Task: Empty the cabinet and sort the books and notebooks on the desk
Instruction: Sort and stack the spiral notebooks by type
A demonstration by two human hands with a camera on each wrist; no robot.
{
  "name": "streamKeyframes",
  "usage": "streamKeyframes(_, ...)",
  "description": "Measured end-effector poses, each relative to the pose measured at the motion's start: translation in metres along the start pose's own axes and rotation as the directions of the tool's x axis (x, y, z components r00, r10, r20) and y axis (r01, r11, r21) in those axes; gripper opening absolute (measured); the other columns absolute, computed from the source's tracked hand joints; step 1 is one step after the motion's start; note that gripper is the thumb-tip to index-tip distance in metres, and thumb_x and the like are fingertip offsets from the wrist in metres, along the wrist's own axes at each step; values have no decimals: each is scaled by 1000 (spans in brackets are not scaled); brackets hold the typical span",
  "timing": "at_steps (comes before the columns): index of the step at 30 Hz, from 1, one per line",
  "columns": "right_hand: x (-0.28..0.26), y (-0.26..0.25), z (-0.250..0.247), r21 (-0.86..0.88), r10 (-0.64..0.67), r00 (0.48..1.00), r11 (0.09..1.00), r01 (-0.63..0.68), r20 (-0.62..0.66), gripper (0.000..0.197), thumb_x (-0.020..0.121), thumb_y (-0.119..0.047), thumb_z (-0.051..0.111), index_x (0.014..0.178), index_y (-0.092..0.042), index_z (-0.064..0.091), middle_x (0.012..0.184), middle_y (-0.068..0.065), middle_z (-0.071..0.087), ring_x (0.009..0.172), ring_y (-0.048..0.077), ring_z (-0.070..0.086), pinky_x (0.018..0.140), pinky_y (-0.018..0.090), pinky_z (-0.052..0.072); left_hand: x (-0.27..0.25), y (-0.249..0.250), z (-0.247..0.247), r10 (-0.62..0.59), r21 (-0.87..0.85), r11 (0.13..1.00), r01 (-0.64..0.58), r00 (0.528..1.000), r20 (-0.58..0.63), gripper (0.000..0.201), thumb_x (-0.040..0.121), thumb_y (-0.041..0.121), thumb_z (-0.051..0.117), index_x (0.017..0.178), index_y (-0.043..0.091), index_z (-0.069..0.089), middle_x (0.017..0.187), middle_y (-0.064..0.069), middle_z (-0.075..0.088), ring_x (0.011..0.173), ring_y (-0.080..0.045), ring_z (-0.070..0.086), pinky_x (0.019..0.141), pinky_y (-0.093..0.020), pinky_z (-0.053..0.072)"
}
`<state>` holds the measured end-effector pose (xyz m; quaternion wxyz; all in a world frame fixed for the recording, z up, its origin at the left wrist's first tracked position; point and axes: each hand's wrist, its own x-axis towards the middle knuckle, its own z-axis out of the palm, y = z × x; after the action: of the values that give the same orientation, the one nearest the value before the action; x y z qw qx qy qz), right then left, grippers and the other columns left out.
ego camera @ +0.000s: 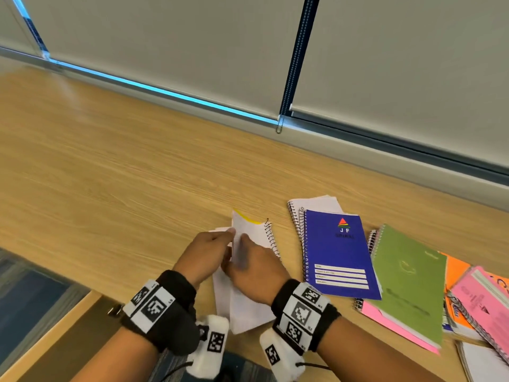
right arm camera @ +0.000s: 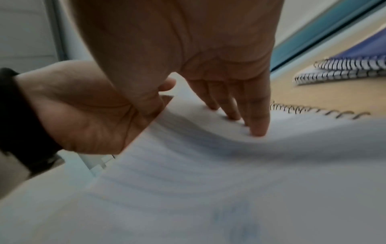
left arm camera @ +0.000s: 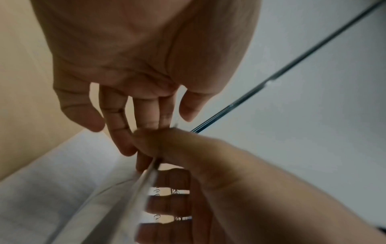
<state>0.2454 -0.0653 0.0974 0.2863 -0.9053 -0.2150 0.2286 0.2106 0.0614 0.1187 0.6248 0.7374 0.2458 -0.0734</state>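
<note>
- Open notebook lies on the desk, lower centre of the head view; lined white pages up, wire spiral along its right edge, a strip of yellow cover showing at its top edge.
- Left hand, just left of the notebook's middle: thumb and fingers pinch a lifted sheet by its edge. In the left wrist view the sheet stands edge-on at lower centre; the little finger sticks out free.
- Right hand, just right of the left hand and touching it: thumb pinches the same sheet from the other side, while straight, close-set fingers press on the page near the spiral. The page bows under them in the right wrist view.
- Head view blurs around the fingertips.
- Blue notebook, marked "JF", sits right of the open one, not touching it; it rests on another spiral notebook with white pages.
- Green notebook, farther right, overlaps a pink one.
- Orange and pink notebooks are piled at the right edge of the frame.
- Roller blinds with a bead chain fill the top of the frame, behind the desk.
- Both wrists wear black bands with square printed markers.
</note>
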Motion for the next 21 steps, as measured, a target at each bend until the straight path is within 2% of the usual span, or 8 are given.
streamKeyframes(1,-1,2,-4,27,-13,1000,1000,13,-1,40,85,-51,53,106,-17,50,97,7,64,90,28,60,74,36,48,1,2,-3,-46,-36,998,46,999,3,36,99,39,48,90,12,70,90,-7,75,78,-16,68,63,-18,45)
streamKeyframes(3,-5,6,-10,70,-63,998,996,61,22,35,90,-44,55,114,-18,58,102,4,67,94,24,60,81,33,48,7,3,-8,-122,-73,990,122,992,5,44,98,47,46,97,10,70,84,-9,76,75,-17,69,63,-23,45)
streamKeyframes(5,-10,9,-11,69,-88,994,994,83,72,45,92,-40,59,132,-19,55,121,3,65,110,21,59,94,30,46,15,3,-14,-180,-112,977,181,983,24,51,97,54,44,98,9,68,81,-13,75,74,-25,70,67,-29,46)
streamKeyframes(7,-15,14,-8,-2,-89,992,996,90,89,60,91,-44,60,144,-21,43,139,2,55,127,20,51,105,28,39,24,3,-21,-230,-118,965,233,972,39,53,97,55,44,100,7,66,85,-18,75,74,-28,72,65,-29,50)
streamKeyframes(12,-26,19,4,-126,-122,988,983,133,92,70,90,-50,56,151,-29,29,147,-1,48,133,21,45,109,29,36,42,-2,-33,-307,-51,947,316,943,129,36,98,32,54,108,-1,65,85,-17,75,71,-28,74,72,-37,61)
streamKeyframes(14,-28,20,5,-131,-135,988,981,144,78,72,90,-51,57,151,-30,27,148,-3,46,133,19,44,109,27,35,46,-5,-37,-332,-80,933,351,925,182,27,98,21,52,109,-1,65,89,-18,75,71,-27,74,70,-36,62)
streamKeyframes(17,-30,20,5,-86,-115,993,989,118,32,77,88,-56,57,152,-30,24,150,-4,42,135,16,41,110,27,33,47,-10,-40,-310,-183,910,371,904,294,23,99,9,46,104,3,68,91,-15,74,69,-22,73,65,-32,62)
streamKeyframes(21,-27,19,9,-5,-23,997,1000,22,-68,87,83,-70,50,152,-25,21,151,-3,40,137,17,40,110,33,36,45,-13,-33,-145,-173,959,223,915,376,19,99,9,50,105,1,66,92,-17,71,69,-20,72,65,-29,61)
